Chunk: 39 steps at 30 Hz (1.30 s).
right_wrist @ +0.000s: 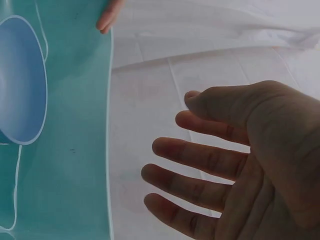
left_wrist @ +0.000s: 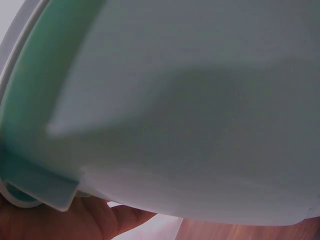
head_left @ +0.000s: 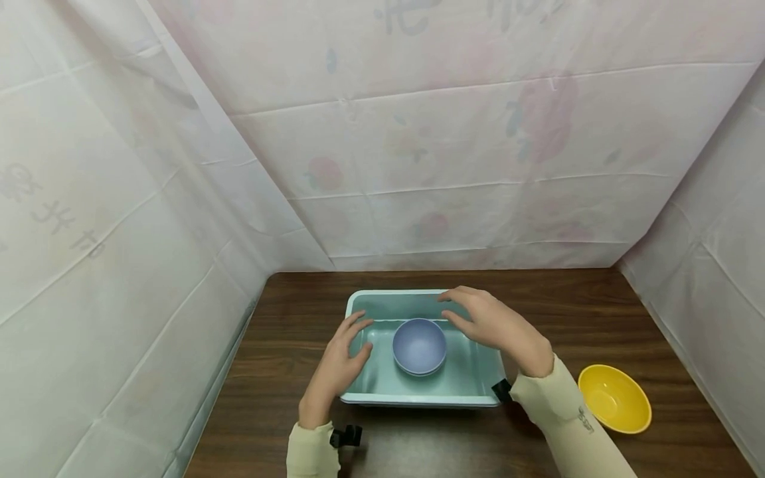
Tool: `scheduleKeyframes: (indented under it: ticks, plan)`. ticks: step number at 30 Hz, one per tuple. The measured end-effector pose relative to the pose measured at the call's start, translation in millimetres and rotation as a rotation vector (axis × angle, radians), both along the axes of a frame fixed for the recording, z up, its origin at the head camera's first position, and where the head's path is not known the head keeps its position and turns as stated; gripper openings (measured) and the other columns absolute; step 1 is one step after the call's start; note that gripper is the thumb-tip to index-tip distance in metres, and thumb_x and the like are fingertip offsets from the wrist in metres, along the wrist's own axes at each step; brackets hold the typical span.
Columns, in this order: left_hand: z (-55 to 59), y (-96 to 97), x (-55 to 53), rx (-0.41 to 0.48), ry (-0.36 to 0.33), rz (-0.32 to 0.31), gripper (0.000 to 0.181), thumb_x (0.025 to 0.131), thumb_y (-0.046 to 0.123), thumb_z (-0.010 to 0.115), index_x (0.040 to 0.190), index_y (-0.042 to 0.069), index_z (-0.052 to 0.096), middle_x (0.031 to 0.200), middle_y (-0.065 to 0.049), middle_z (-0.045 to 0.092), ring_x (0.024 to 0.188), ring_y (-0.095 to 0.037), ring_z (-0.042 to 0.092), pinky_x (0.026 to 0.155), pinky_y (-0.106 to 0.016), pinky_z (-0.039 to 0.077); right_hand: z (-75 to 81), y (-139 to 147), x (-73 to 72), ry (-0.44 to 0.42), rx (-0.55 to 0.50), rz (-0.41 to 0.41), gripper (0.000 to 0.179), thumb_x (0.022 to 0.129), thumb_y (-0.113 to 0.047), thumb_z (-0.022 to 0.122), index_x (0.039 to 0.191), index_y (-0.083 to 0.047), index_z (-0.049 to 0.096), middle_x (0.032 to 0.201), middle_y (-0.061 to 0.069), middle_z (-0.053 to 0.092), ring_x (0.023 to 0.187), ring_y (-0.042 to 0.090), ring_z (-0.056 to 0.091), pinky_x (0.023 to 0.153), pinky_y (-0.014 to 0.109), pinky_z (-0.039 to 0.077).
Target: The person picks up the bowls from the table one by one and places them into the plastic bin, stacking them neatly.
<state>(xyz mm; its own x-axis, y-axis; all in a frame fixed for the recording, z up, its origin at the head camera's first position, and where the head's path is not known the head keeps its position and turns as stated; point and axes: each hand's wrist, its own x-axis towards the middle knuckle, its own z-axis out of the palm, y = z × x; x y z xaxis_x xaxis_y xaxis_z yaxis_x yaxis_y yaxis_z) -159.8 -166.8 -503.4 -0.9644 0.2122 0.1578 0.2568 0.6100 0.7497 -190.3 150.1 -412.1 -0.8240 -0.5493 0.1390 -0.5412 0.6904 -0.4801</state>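
Note:
A light teal plastic basin (head_left: 472, 372) sits on the table with a periwinkle-blue bowl (head_left: 420, 345) inside it. A second rim shows just under that bowl's front edge. Above the basin's left side is my left hand (head_left: 336, 365), its fingers spread and holding nothing. My right hand (head_left: 490, 317) hovers over the back right part of the basin, thumb apart from the fingers, also holding nothing. In the right wrist view the right hand (right_wrist: 225, 165) has its fingers extended and separate. A pale surface with a green edge fills most of the left wrist view, blurred.
A yellow bowl (head_left: 614, 398) stands on the dark wood table (head_left: 287, 318), right of the basin and beside the right forearm. White printed sheets (head_left: 448, 153) hang behind the table and along both sides. Each sleeve has a black wrist mount (head_left: 346, 436) on it.

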Motion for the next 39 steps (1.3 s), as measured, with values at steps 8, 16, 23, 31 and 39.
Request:
scheduleKeyframes:
  ticks: [8, 16, 23, 31, 39]
  plan:
    - [-0.5, 1.0, -1.6, -0.002, 0.004, -0.004, 0.044, 0.100, 0.015, 0.067, 0.144, 0.012, 0.060, 0.161, -0.003, 0.041, 0.149, -0.034, 0.041, 0.109, -0.060, 0.044, -1.5, 19.6, 16.4, 0.047, -0.111, -0.093, 0.037, 0.098, -0.020, 0.071, 0.132, -0.006, 0.067, 0.131, 0.011, 0.069, 0.119, 0.031, 0.067, 0.095, 0.049, 0.057]
    - [-1.1, 2.4, -1.9, 0.006, -0.004, 0.000, 0.044, 0.100, 0.015, 0.067, 0.144, 0.013, 0.060, 0.161, -0.003, 0.042, 0.149, -0.033, 0.041, 0.110, -0.060, 0.044, -11.2, 35.2, 31.6, 0.185, -0.160, -0.123, 0.034, 0.096, -0.015, 0.073, 0.128, -0.005, 0.069, 0.123, 0.012, 0.071, 0.095, 0.023, 0.070, 0.079, 0.040, 0.061]
    - [1.4, 5.0, -3.8, -0.020, -0.002, -0.025, 0.045, 0.101, 0.017, 0.067, 0.145, 0.012, 0.059, 0.163, -0.006, 0.039, 0.149, -0.035, 0.040, 0.110, -0.061, 0.044, -18.9, 47.9, 43.0, 0.321, -0.171, -0.136, 0.035, 0.091, -0.012, 0.078, 0.125, -0.008, 0.070, 0.124, 0.009, 0.070, 0.112, 0.027, 0.068, 0.086, 0.045, 0.060]
    - [6.3, 3.7, -0.4, -0.130, 0.036, 0.024, 0.049, 0.099, 0.022, 0.070, 0.146, 0.014, 0.058, 0.165, -0.008, 0.036, 0.145, -0.035, 0.046, 0.107, -0.059, 0.047, -22.9, 54.9, 54.1, 0.333, -0.163, -0.181, 0.047, 0.089, -0.011, 0.080, 0.133, -0.007, 0.065, 0.136, 0.014, 0.062, 0.121, 0.033, 0.062, 0.090, 0.049, 0.059]
    - [15.7, 10.7, 19.3, -0.176, 0.001, 0.127, 0.053, 0.100, 0.034, 0.069, 0.147, 0.014, 0.057, 0.160, -0.011, 0.045, 0.142, -0.037, 0.050, 0.106, -0.062, 0.047, -27.0, 63.3, 63.5, 0.307, -0.174, -0.238, 0.053, 0.090, -0.008, 0.078, 0.139, -0.006, 0.061, 0.139, 0.017, 0.059, 0.123, 0.037, 0.060, 0.090, 0.053, 0.058]
